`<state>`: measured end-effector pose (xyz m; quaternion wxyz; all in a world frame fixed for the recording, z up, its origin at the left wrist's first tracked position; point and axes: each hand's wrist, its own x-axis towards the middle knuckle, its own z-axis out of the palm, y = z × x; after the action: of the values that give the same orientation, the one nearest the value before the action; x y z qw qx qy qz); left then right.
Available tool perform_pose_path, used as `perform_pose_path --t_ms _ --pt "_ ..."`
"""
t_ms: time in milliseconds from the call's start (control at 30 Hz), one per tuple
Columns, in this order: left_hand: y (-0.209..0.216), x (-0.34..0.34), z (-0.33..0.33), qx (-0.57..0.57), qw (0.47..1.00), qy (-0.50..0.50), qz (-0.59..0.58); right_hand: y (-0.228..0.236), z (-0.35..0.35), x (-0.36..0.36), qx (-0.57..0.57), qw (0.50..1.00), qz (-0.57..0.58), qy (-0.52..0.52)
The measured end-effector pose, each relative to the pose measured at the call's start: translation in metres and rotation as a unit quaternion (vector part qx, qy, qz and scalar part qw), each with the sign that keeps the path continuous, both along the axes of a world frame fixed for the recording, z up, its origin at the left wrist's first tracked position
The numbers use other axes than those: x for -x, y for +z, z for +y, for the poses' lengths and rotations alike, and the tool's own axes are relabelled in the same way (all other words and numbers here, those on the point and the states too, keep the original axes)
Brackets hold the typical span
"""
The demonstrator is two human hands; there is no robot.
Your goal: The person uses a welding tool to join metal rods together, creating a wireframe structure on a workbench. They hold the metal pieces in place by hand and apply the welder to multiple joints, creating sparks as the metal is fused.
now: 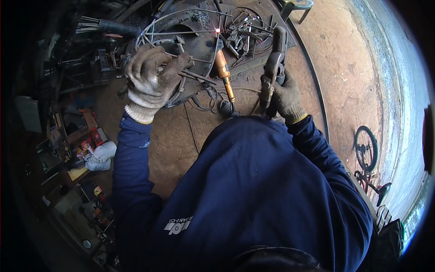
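My left hand (152, 75), in a dirty white work glove, is closed around part of a frame of bent metal rods (165, 33) at the worktable's near edge. On a rod of this frame, a small spot (217, 31) glows bright orange. Just right of the rods stands a copper-coloured electrode holder (222, 65) with a dark cable at its lower end; no hand touches it. My right hand (288, 97), in a brownish glove, is wrapped round a heavy grey metal tool (275, 59) with a thick rounded upper end. Its exact kind is unclear.
Loose metal pieces and hand tools (247, 36) lie heaped on the dark worktable (263, 59). A bundle of rods (90, 26) sticks out at far left. Cables cross the brown floor (174, 140). Boxes and a pale bag (100, 155) clutter the left; a bicycle (366, 149) is at right.
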<state>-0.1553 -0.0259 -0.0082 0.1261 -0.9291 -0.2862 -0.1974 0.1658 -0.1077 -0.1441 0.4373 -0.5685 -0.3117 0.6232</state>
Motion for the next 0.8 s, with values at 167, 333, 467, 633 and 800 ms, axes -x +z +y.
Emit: perform_pose_path --t_ms 167,333,467,633,800 --pt "-0.003 0.000 -0.013 -0.040 0.998 0.051 0.006 0.047 0.021 0.020 0.015 0.989 0.142 0.046" --pt "-0.014 0.004 -0.017 -0.044 0.997 0.046 -0.034 0.093 0.031 0.045 -0.008 0.968 0.243 0.066" --pt "-0.005 -0.003 -0.031 -0.025 0.993 0.119 -0.006 0.100 0.036 0.057 -0.020 0.940 0.333 0.066" --pt "-0.008 -0.007 -0.040 -0.004 0.984 0.155 -0.084 0.096 0.036 0.063 -0.008 0.946 0.314 0.081" --pt "-0.023 -0.019 -0.044 0.005 0.943 0.254 -0.214 0.079 0.040 0.051 -0.024 0.961 0.268 0.062"
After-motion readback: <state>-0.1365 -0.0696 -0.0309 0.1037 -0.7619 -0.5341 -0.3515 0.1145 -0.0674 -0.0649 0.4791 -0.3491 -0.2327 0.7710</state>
